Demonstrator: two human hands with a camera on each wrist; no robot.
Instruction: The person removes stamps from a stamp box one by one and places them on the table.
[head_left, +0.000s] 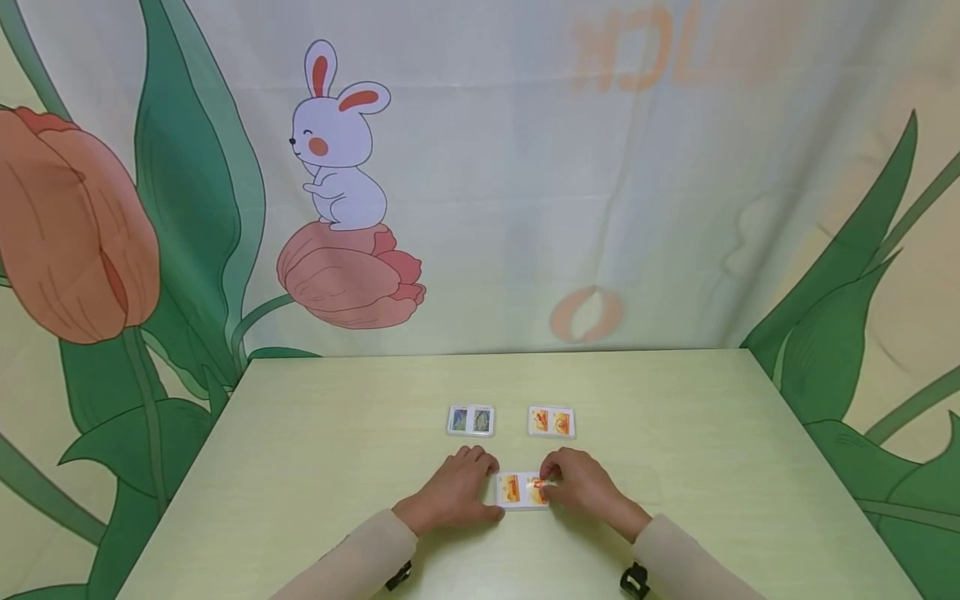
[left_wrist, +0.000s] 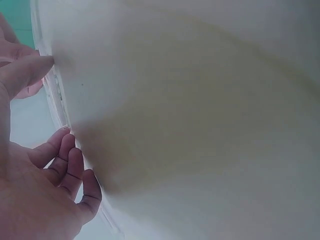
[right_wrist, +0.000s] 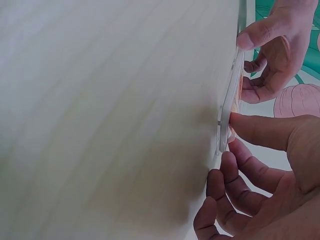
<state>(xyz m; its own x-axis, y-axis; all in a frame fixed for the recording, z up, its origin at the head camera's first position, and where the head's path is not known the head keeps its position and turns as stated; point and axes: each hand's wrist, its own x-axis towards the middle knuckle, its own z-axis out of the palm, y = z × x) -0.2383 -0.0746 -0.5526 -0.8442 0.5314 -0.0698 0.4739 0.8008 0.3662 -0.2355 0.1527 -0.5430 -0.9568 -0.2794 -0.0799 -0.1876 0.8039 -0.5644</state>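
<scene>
A white picture card [head_left: 511, 490] with two orange-and-yellow pictures lies in a shallow clear plastic case [right_wrist: 218, 131] near the front of the table. My left hand [head_left: 459, 492] holds the case's left side, thumb at the near corner and index finger at the far corner. At the right edge, my right hand [head_left: 585, 483] pinches the card between thumb and index finger. In the right wrist view the card sits slightly raised from the case. Beyond my hands lie a blue-green picture card [head_left: 471, 420] and another orange picture card [head_left: 551, 422], each in a clear case.
The pale table [head_left: 337, 433] runs back to a hanging cloth [head_left: 487, 208] printed with a rabbit and tulips. Black straps [head_left: 634, 580] show at both wrists, below light sleeves [head_left: 360, 550].
</scene>
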